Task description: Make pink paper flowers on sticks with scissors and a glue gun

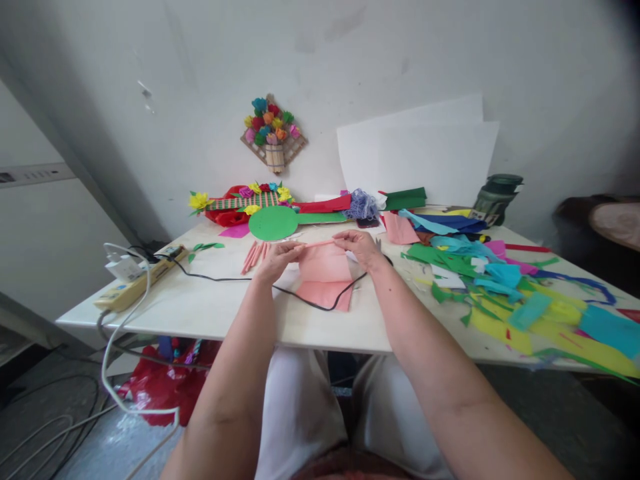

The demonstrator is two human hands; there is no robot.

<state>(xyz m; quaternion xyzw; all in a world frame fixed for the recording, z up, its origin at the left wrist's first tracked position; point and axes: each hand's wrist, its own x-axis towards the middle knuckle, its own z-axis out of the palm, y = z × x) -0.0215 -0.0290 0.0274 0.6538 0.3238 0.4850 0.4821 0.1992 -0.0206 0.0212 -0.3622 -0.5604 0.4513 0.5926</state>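
We are observing the left hand point(280, 260) closing its fingertips on one end of a thin pink paper roll point(320, 244), while the right hand point(363, 248) is pinching the other. The roll is running along the far edge of a pink crepe paper sheet point(325, 264) at the white table point(220, 310). A black cord point(327, 309) is crossing the sheet's near part. We are noting pink paper sticks point(254, 257) lying just beside the left hand.

Hands point(276, 261) pinch pink roll point(319, 243) at both ends; pink sticks point(255, 257) nearby.
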